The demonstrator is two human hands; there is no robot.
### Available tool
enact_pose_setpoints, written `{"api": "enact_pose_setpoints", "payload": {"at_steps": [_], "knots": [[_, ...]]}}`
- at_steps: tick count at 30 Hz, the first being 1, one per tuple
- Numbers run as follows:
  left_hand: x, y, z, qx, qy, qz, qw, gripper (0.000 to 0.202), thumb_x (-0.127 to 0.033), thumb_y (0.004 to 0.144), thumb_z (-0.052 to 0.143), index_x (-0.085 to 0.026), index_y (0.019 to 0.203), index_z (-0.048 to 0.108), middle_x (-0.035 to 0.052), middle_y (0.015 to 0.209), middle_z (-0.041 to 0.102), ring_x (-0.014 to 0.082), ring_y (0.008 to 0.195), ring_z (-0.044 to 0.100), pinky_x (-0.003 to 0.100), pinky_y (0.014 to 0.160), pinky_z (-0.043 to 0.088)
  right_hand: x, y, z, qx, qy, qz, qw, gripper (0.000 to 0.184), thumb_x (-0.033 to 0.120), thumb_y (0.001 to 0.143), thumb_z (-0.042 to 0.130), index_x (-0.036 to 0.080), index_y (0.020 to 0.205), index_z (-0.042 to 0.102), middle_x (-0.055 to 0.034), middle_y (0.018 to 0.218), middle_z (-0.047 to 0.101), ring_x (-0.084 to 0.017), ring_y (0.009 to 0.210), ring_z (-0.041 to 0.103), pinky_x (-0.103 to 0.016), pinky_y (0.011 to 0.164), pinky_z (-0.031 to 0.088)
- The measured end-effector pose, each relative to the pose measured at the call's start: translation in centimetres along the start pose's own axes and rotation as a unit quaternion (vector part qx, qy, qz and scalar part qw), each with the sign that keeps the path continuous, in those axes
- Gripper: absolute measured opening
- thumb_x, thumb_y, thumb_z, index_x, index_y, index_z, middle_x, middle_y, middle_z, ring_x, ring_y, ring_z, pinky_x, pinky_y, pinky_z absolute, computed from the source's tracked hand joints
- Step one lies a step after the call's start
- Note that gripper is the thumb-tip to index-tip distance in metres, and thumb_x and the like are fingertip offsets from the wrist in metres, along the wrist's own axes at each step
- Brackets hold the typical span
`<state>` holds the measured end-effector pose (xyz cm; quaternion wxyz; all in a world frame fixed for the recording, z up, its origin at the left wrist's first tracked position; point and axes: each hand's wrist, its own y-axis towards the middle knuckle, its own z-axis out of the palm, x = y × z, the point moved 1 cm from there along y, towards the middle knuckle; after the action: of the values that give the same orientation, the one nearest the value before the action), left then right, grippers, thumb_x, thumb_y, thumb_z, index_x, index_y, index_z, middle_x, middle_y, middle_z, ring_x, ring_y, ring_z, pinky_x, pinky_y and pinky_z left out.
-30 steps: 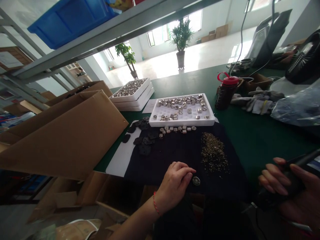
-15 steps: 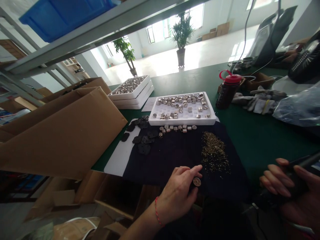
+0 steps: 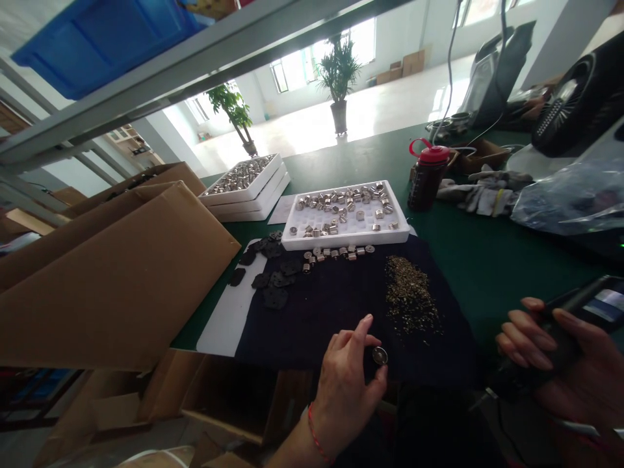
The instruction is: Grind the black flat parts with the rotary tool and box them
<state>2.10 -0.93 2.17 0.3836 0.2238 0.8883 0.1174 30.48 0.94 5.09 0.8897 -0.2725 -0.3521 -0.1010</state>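
My left hand [image 3: 347,374] is closed on a small round metal part [image 3: 380,355], pinched between thumb and fingers, with its index finger stretched out. Dark material behind the part is too shadowed to make out. In my right hand [image 3: 536,338] is a black electric screwdriver [image 3: 568,341] with a small display; its thin bit points down and to the left. Between the hands and further back, a pile of tiny brass-coloured screws [image 3: 410,292] lies on a dark cloth [image 3: 336,312]. A row of metal cylinders [image 3: 336,253] and several black plates [image 3: 277,279] rest beyond my left hand.
A white foam tray [image 3: 344,242] of metal cylinders stands behind the cloth, with stacked trays [image 3: 248,207] to its left. On the right are a red-lidded bottle [image 3: 429,175], gloves [image 3: 482,194] and a plastic bag [image 3: 568,198]. Cardboard boxes [image 3: 117,273] flank the left side.
The view has shifted. My left hand has turned the round part, so a more silvery face shows. The screwdriver has tilted, bringing its display into view.
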Motion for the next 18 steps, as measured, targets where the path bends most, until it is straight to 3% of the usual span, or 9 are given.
{"api": "enact_pose_setpoints", "payload": {"at_steps": [7,12,18], "knots": [[-0.3,-0.5,1.0,-0.075,0.028,0.003,0.997,0.081,-0.007,0.087,0.081,-0.025,0.156,0.043,0.0011,0.106,0.074,0.0246,0.093,0.069,0.042,0.087,0.059,0.2,0.2,-0.1,0.001,-0.018,0.004,1.0,0.024,0.033,0.074,0.081,0.024,0.083,0.061,0.0074,0.067,0.026,-0.009,0.049,0.018,-0.024,0.041,0.032],[-0.7,-0.8,1.4,-0.086,0.036,-0.007,0.996,0.081,-0.009,0.086,0.087,-0.024,0.153,0.045,0.0002,0.106,0.074,0.0244,0.092,0.068,0.043,0.089,0.058,0.4,-0.2,0.9,-0.026,-0.027,0.005,0.999,0.04,0.03,0.053,0.088,0.024,0.079,0.059,0.0088,0.063,0.027,-0.007,0.047,0.018,-0.022,0.037,0.034],[-0.4,-0.8,1.7,-0.097,0.037,-0.001,0.995,0.078,-0.016,0.089,0.087,-0.023,0.154,0.044,0.0009,0.104,0.073,0.0244,0.091,0.068,0.043,0.086,0.058,0.2,0.5,0.2,-0.017,-0.036,0.007,0.999,0.047,0.031,0.047,0.091,0.024,0.08,0.058,0.0093,0.062,0.027,-0.007,0.044,0.022,-0.022,0.035,0.036]]}}
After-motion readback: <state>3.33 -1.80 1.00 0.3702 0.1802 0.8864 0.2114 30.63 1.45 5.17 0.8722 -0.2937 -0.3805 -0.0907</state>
